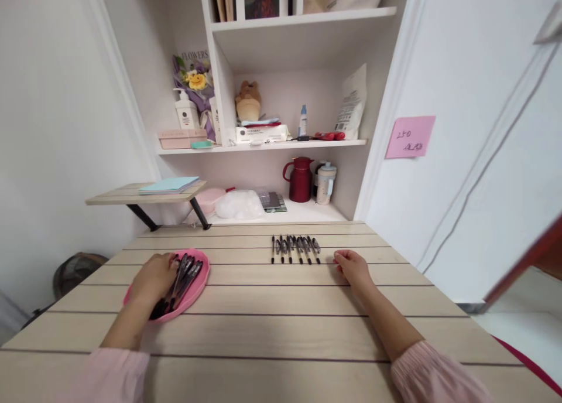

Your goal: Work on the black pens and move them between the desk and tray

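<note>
A pink oval tray [198, 289] lies on the wooden table [272, 327] at the left and holds several black pens [184, 277]. My left hand [153, 279] rests over the tray's left side, fingers curled onto the pens. Further right, a row of several black pens [295, 248] lies side by side on the table. My right hand [352, 267] sits on the table just right of that row, fingers curled loosely, with nothing seen in it.
Behind the table stand white shelves with a red jug [300, 180], a white cup [325, 183], a plush bear [248, 101] and bottles. A small raised shelf [144, 194] with a blue book is at the back left. A pink note [410, 136] sticks on the right wall.
</note>
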Action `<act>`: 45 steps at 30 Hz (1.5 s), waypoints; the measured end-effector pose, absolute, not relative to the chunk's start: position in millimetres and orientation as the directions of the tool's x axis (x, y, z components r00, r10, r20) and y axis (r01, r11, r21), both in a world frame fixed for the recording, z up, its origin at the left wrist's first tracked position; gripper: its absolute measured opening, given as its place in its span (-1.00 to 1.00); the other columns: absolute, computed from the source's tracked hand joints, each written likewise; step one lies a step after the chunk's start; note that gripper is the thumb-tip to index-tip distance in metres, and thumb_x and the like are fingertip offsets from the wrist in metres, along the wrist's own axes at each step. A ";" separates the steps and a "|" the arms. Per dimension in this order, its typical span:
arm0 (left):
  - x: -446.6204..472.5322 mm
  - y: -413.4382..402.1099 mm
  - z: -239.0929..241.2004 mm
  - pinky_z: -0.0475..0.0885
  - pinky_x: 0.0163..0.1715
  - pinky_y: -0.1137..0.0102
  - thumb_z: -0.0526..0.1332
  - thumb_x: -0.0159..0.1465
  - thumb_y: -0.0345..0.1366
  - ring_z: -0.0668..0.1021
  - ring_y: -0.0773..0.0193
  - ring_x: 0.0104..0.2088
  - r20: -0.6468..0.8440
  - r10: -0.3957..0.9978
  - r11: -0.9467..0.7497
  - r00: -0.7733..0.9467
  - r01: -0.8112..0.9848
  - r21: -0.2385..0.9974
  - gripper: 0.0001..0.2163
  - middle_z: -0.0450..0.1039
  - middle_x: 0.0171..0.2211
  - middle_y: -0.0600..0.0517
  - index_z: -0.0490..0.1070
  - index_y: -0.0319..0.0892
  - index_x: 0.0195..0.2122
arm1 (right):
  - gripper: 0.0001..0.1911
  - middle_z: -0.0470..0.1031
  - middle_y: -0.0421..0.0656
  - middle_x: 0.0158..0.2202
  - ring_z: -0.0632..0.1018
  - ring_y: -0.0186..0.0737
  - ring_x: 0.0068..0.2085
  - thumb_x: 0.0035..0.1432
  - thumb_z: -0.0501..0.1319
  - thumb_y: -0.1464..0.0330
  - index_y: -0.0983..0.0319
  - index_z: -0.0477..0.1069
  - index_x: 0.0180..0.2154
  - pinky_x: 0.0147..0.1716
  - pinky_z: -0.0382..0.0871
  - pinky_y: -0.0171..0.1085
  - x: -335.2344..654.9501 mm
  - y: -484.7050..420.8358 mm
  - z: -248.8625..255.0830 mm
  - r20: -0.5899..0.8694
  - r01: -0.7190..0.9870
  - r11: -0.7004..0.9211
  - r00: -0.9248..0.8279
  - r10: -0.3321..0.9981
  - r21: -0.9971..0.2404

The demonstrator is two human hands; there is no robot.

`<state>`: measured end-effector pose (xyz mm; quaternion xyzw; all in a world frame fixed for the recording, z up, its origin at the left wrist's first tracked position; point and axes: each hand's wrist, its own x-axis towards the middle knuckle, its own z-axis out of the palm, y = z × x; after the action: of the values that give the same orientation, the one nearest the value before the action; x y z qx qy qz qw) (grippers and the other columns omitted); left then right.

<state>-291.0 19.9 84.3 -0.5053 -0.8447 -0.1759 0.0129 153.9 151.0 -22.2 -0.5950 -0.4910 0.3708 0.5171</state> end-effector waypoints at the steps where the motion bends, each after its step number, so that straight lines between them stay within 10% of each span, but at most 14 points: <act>1: -281.9 22.2 87.3 0.31 -0.25 0.28 0.01 0.10 -0.28 0.49 0.01 -0.21 0.229 0.861 0.388 -0.454 0.878 0.282 -0.68 0.49 -0.25 -0.22 0.45 -0.28 -0.21 | -0.71 0.45 -0.12 -0.55 0.37 -0.37 -0.65 -0.10 0.13 0.20 0.30 0.36 -0.41 -0.66 0.21 -0.35 158.7 154.7 -20.8 0.085 0.247 0.015 0.273 0.958 -0.969; 14: -75.5 35.3 51.9 0.31 -0.26 0.35 0.06 0.11 -0.32 0.45 0.16 -0.27 0.295 0.925 -0.379 0.238 0.600 0.705 -0.75 0.46 -0.33 -0.05 0.50 -0.12 -0.27 | -0.87 0.49 -0.08 -0.54 0.48 -0.21 -0.41 -0.11 0.12 0.40 0.25 0.40 -0.58 -0.46 0.19 -0.35 140.7 200.6 0.4 0.211 0.719 0.011 0.190 0.959 -0.695; 31: -70.2 42.7 13.6 0.30 -0.32 0.37 0.10 0.07 -0.32 0.46 0.19 -0.36 0.171 0.963 -0.253 0.209 0.480 0.840 -0.84 0.45 -0.44 -0.02 0.48 -0.14 -0.43 | -0.85 0.47 0.01 -0.58 0.47 -0.14 -0.46 -0.17 0.16 0.37 0.26 0.34 -0.69 -0.53 0.16 -0.31 121.5 171.7 4.3 0.136 0.757 -0.016 0.139 0.981 -0.654; 38: -53.5 66.9 11.8 0.35 -0.28 0.35 0.12 0.14 -0.21 0.50 0.22 -0.27 -0.264 0.964 0.240 -0.019 -0.352 0.905 -0.62 0.46 -0.29 -0.11 0.20 -0.20 -0.02 | -0.72 0.30 -0.27 -0.74 0.25 -0.43 -0.70 -0.06 0.13 0.25 0.23 0.24 -0.70 -0.69 0.06 -0.40 90.2 111.6 7.4 0.095 0.473 0.123 -0.083 0.992 -0.872; 42: -52.7 62.9 11.9 0.37 -0.39 0.39 0.14 0.14 -0.19 0.51 0.29 -0.45 -0.258 0.965 0.233 0.042 -0.587 0.775 -0.74 0.43 -0.50 0.02 0.27 -0.19 -0.19 | -0.73 0.31 -0.28 -0.72 0.23 -0.45 -0.72 -0.11 0.20 0.21 0.25 0.30 -0.65 -0.72 0.03 -0.42 79.6 84.3 1.9 -0.026 0.246 0.076 -0.386 0.922 -0.966; 45: -56.1 56.6 9.6 0.34 -0.51 0.46 0.15 0.14 -0.20 0.46 0.36 -0.56 -0.249 0.966 0.237 0.069 -0.622 0.746 -0.83 0.28 -0.65 0.15 0.27 -0.18 -0.32 | -0.73 0.37 -0.23 -0.71 0.31 -0.39 -0.70 -0.08 0.19 0.19 0.26 0.36 -0.61 -0.71 0.07 -0.39 96.8 104.9 8.6 -0.079 0.406 0.059 -0.315 0.946 -0.912</act>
<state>-56.1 56.6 9.6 -0.2317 -0.3709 -0.5726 -0.6935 96.8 104.9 8.6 -0.5070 -0.6667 0.4618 0.2920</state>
